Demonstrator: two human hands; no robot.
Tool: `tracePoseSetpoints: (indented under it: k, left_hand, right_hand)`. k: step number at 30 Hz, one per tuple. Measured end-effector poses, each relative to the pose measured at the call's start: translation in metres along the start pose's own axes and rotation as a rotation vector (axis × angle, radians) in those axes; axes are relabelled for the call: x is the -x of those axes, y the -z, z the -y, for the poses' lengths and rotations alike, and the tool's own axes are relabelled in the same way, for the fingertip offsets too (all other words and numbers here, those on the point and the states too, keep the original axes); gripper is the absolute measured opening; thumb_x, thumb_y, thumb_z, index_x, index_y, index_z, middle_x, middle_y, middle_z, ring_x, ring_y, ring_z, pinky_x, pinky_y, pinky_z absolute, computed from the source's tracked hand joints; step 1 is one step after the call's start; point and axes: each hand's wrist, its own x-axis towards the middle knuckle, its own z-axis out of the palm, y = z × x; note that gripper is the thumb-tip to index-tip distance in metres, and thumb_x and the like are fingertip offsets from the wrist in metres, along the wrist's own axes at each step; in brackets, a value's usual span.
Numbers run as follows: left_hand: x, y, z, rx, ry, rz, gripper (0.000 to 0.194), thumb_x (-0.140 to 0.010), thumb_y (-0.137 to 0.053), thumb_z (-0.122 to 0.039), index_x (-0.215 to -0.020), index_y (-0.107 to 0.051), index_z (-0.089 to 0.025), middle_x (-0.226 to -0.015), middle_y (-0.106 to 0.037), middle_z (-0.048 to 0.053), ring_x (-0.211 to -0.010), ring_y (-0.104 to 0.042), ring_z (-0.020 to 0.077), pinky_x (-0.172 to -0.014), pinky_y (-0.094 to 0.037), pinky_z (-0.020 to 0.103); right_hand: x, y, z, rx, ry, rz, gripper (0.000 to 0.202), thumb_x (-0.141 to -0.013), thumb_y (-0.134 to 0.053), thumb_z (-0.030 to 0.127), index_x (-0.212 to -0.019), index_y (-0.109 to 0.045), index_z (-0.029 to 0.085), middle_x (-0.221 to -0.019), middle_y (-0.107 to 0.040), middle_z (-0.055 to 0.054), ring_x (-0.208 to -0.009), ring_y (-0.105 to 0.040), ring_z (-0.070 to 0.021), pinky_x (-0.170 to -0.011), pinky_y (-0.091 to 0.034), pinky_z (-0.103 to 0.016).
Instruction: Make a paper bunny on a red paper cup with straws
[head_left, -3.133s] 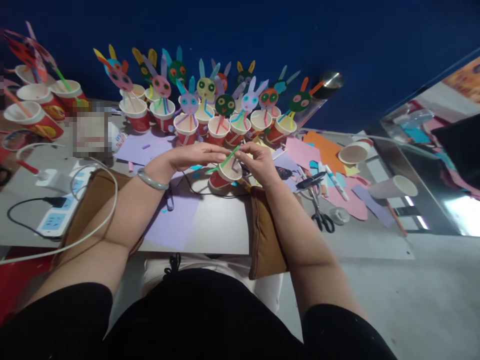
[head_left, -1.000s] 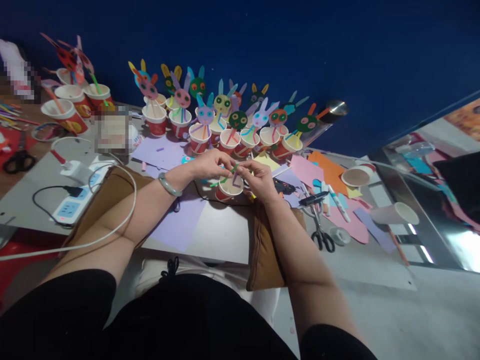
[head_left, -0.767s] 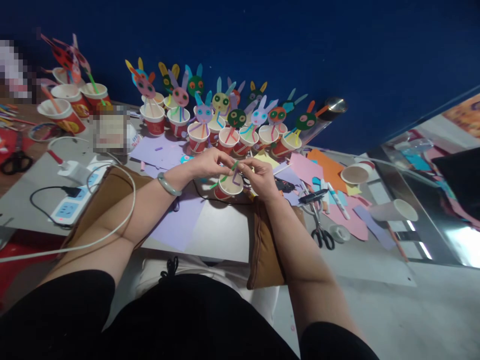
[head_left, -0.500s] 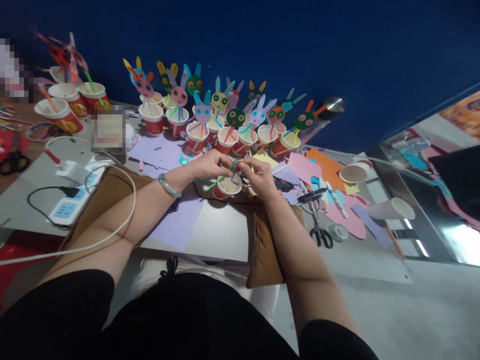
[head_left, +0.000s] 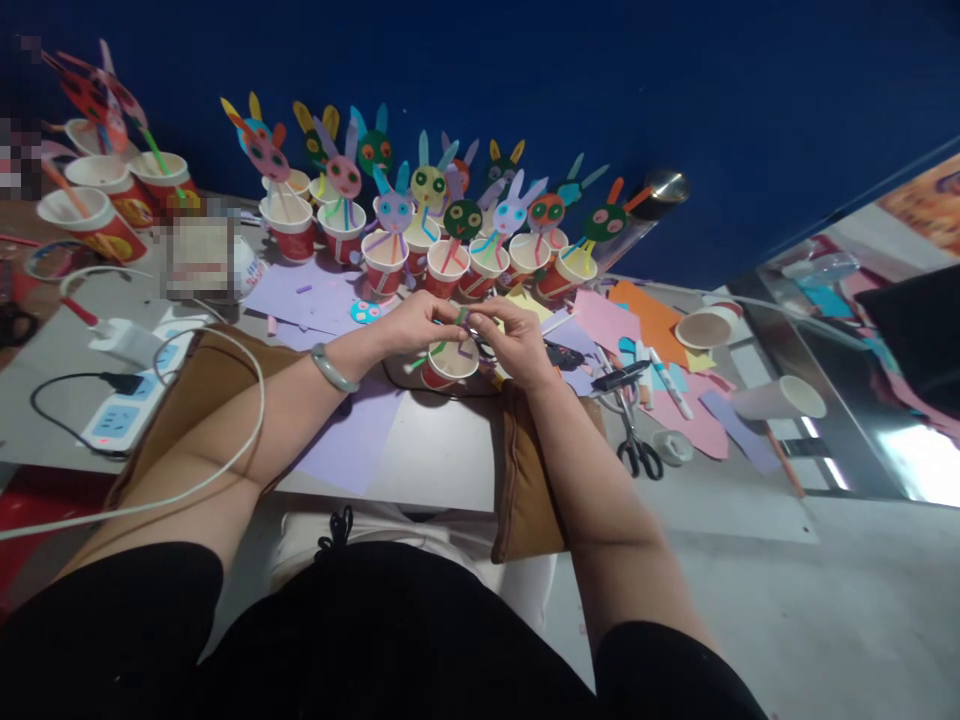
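Nearest, a brown pad (head_left: 527, 490) lies under the right forearm and another brown pad (head_left: 195, 400) under the left, both on the grey counter (head_left: 446, 450). Between them a purple sheet (head_left: 356, 445) lies flat on the counter. To the left is a white power strip (head_left: 120, 415) with plugs in it; to the right lie scissors (head_left: 637, 455) with black handles, and a roll of clear tape (head_left: 673, 447).

Beyond the purple sheet, the left hand (head_left: 421, 325) and right hand (head_left: 516, 342) meet above a red and white paper cup (head_left: 442, 375). Each hand's grip is narrow, thumb and fingertips pinching a small green strip (head_left: 463, 317) between them, over the cup's far side. The cup stands upright, with bent paper strips at its rim; the fingers partly hide them.

Just beyond the left hand lies a blue face cutout (head_left: 366, 312). Pink paper (head_left: 604, 318) and orange paper (head_left: 651, 322) spread out past the right hand, near a paper cup on its side (head_left: 705, 328).

Farther back stand rows of cups (head_left: 384, 275) bearing colourful rabbit heads (head_left: 394, 212), with a shiny cylinder (head_left: 664, 192) at their right. Behind everything is a dark blue wall (head_left: 480, 60).
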Motion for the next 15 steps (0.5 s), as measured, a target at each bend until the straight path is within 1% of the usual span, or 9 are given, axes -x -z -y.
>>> tracePoseSetpoints:
  k: [3, 5, 7, 10, 13, 15]
  left_hand:
    - [0.0, 0.0022, 0.001, -0.016, 0.004, -0.019, 0.024, -0.073, -0.078, -0.033, -0.077, -0.08, -0.01, -0.079, -0.075, 0.005, -0.077, -0.066, 0.0171, -0.071, -0.046, 0.026]
    - [0.0, 0.0032, 0.0009, -0.002, 0.022, -0.024, 0.024, -0.072, -0.079, -0.033, -0.08, -0.081, -0.01, -0.079, -0.075, 0.006, -0.076, -0.065, 0.0166, -0.071, -0.046, 0.026]
    - [0.0004, 0.0036, -0.0005, 0.024, 0.058, -0.023, 0.026, -0.072, -0.081, -0.034, -0.083, -0.081, -0.01, -0.08, -0.075, 0.006, -0.075, -0.065, 0.0161, -0.07, -0.046, 0.026]
    - [0.0014, 0.0032, -0.0043, 0.055, 0.1, -0.024, 0.03, -0.071, -0.083, -0.037, -0.081, -0.08, -0.01, -0.078, -0.075, 0.006, -0.072, -0.065, 0.0157, -0.067, -0.047, 0.025]
    - [0.0022, 0.0031, -0.0078, 0.054, 0.098, -0.026, 0.034, -0.069, -0.085, -0.042, -0.078, -0.079, -0.01, -0.075, -0.074, 0.005, -0.071, -0.064, 0.016, -0.065, -0.046, 0.025]
    - [0.0024, 0.0036, -0.0088, 0.046, 0.084, -0.011, 0.035, -0.069, -0.085, -0.044, -0.078, -0.078, -0.01, -0.075, -0.073, 0.005, -0.07, -0.063, 0.0156, -0.065, -0.045, 0.025]
  right_hand:
    - [0.0006, -0.0006, 0.0016, -0.01, -0.086, -0.038, 0.05, -0.088, -0.063, 0.069, -0.098, -0.079, 0.022, -0.088, -0.077, -0.005, -0.083, -0.069, -0.0184, -0.081, -0.055, -0.035]
    - [0.0009, -0.0006, 0.0022, -0.034, -0.153, -0.076, 0.055, -0.087, -0.061, 0.073, -0.098, -0.077, 0.021, -0.083, -0.076, -0.004, -0.077, -0.068, -0.017, -0.077, -0.055, -0.033]
    - [0.0008, -0.0001, 0.0026, -0.041, -0.186, -0.102, 0.057, -0.086, -0.06, 0.075, -0.093, -0.075, 0.02, -0.077, -0.073, -0.002, -0.072, -0.066, -0.0156, -0.073, -0.055, -0.031]
    - [0.0004, 0.0011, 0.0044, -0.007, -0.172, -0.099, 0.058, -0.082, -0.062, 0.077, -0.086, -0.073, 0.021, -0.076, -0.073, -0.002, -0.071, -0.065, -0.0156, -0.072, -0.054, -0.031]
    - [0.0003, 0.0025, 0.0079, 0.026, -0.143, -0.067, 0.058, -0.079, -0.065, 0.078, -0.083, -0.072, 0.021, -0.079, -0.074, -0.003, -0.074, -0.066, -0.0167, -0.073, -0.055, -0.032]
    - [0.0009, 0.003, 0.0102, 0.019, -0.132, -0.039, 0.055, -0.079, -0.068, 0.076, -0.084, -0.072, 0.021, -0.08, -0.075, -0.004, -0.074, -0.066, -0.0168, -0.073, -0.055, -0.032]
